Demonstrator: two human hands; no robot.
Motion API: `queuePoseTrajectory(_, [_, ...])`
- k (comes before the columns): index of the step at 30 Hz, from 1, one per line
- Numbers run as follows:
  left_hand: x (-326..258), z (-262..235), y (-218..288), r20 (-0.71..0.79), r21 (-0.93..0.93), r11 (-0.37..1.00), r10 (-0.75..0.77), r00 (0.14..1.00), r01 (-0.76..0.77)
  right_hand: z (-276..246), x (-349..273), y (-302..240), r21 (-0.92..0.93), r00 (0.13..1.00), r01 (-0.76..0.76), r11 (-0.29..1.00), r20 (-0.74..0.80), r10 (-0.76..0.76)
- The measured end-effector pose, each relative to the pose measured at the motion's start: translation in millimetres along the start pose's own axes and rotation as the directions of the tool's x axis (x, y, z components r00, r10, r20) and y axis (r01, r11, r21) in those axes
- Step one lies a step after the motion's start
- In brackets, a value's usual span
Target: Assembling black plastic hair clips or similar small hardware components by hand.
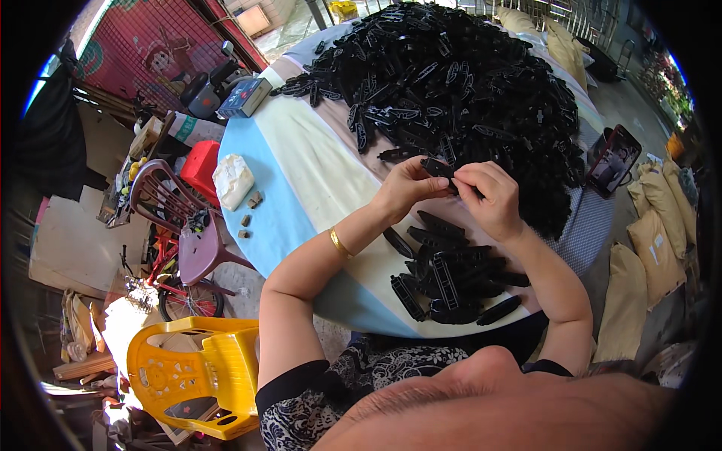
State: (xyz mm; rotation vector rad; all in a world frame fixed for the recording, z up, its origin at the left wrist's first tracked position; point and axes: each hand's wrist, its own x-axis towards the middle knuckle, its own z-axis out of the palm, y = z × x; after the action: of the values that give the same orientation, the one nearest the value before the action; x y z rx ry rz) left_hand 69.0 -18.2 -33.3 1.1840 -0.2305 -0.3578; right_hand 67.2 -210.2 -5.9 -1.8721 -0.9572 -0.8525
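Observation:
Above the near part of the round table, my left hand (406, 189) grips one end of a long black plastic piece (438, 167). My right hand (492, 199) pinches the same piece near its other end, fingertips close to my left thumb. What exactly the right fingertips press on is too small to tell. Beyond both hands rises a large heap of similar black plastic pieces (459, 83). A smaller group of these black pieces (455, 279), long and narrow with rounded ends, lies between my forearms by the table's near edge.
The striped tablecloth (297, 154) holds a crumpled white bag (233, 182), small brownish blocks (245, 220) and a blue box (244, 98) on the left. A phone (615, 159) stands at the right edge. Around are a yellow chair (226, 368), a purple chair (201, 252) and brown sacks (654, 252).

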Motion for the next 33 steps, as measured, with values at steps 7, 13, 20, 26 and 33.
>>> queuePoseTrajectory(7, [0.2,11.9,14.8,0.017,-0.404,0.914,-0.038,0.999,0.042,-9.0,5.2,6.3,0.083,0.998,-0.059,0.995,-0.027,0.061])
queuePoseTrajectory(13, [1.6,-6.3,16.8,0.186,-0.276,0.941,-0.149,0.971,0.197,-9.2,6.0,2.2,0.005,0.989,0.124,0.992,0.079,-0.125])
queuePoseTrajectory(20, [0.1,-0.5,19.1,0.053,-0.057,0.949,-0.307,0.95,0.31,-12.4,5.9,5.7,-0.075,0.943,0.301,0.951,0.169,-0.286])
queuePoseTrajectory(26, [-2.4,-1.0,27.0,0.035,0.048,0.941,-0.337,0.941,0.335,-11.7,3.3,3.7,-0.079,0.937,0.326,0.942,0.156,-0.311])
queuePoseTrajectory(33, [-4.9,0.3,30.8,0.055,0.057,0.941,-0.336,0.94,0.333,-11.3,3.0,4.5,-0.034,0.952,0.294,0.955,0.095,-0.29])
